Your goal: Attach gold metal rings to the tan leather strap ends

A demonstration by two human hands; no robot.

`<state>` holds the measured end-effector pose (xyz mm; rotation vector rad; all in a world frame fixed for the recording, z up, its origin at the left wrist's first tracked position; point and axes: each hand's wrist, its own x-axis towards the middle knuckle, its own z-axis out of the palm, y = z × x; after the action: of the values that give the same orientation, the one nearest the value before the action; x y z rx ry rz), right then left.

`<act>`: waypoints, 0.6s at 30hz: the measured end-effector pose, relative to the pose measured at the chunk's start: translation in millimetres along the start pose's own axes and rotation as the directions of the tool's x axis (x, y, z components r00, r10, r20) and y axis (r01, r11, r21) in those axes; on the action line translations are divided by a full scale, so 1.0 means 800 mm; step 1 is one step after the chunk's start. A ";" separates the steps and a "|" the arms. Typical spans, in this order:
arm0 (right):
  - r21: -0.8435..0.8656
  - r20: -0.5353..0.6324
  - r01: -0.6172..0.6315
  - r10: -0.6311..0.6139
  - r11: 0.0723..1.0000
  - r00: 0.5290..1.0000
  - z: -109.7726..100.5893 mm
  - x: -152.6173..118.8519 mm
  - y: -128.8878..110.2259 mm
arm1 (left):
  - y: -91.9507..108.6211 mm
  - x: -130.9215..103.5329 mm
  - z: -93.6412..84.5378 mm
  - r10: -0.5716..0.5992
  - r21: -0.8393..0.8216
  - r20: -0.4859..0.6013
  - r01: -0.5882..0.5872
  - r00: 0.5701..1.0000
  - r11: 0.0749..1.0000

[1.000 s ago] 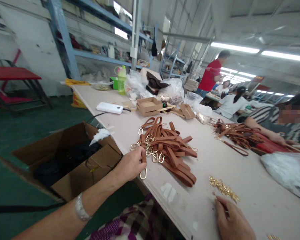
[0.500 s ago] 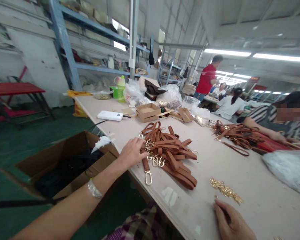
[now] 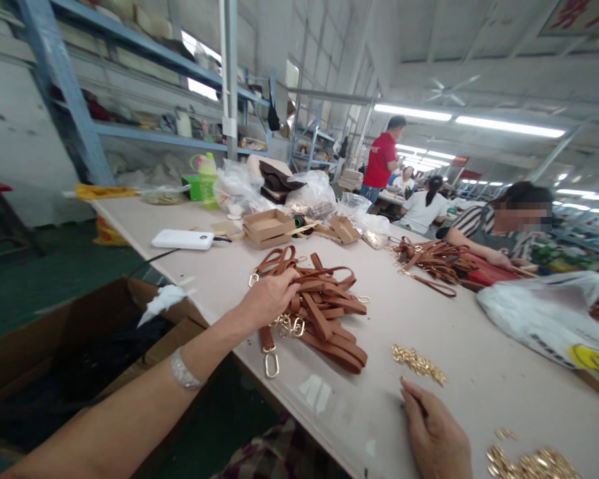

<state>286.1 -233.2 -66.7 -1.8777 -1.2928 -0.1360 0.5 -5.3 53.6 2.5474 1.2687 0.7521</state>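
A pile of brown leather straps (image 3: 329, 313) with gold clasps and rings lies on the table. My left hand (image 3: 268, 299) reaches into the near left side of this pile, its fingers closed on a strap. One gold oval clasp (image 3: 271, 363) hangs off a strap end below that hand. Close to the table's near edge, my right hand (image 3: 436, 429) is pinched, with a small gold metal piece (image 3: 402, 380) just showing at the fingertips. Right beyond it lies a small heap of gold hardware (image 3: 419, 363); a second heap of gold pieces (image 3: 532, 462) lies at lower right.
Cardboard trays (image 3: 267, 227), a white power bank (image 3: 182, 239) and plastic bags stand farther back. An open carton (image 3: 124, 299) sits beside the table on the left. Across the table, a co-worker (image 3: 499, 226) sits by another strap pile (image 3: 429, 259). A white plastic bag (image 3: 534, 313) lies right.
The view has swung to the right, bringing the second gold heap into sight. My left hand has moved from the clasps onto the straps and closed. My right hand keeps its pinch.
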 end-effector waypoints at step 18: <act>0.798 0.332 -0.483 0.406 0.360 0.851 -0.031 -0.057 -0.118 | 0.165 -0.121 0.101 0.253 -0.829 0.543 0.461 0.801 0.318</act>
<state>197.0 -271.5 -20.4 -1.2207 -0.5889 0.7824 85.1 -158.3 1.9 1.4086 0.4500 0.3703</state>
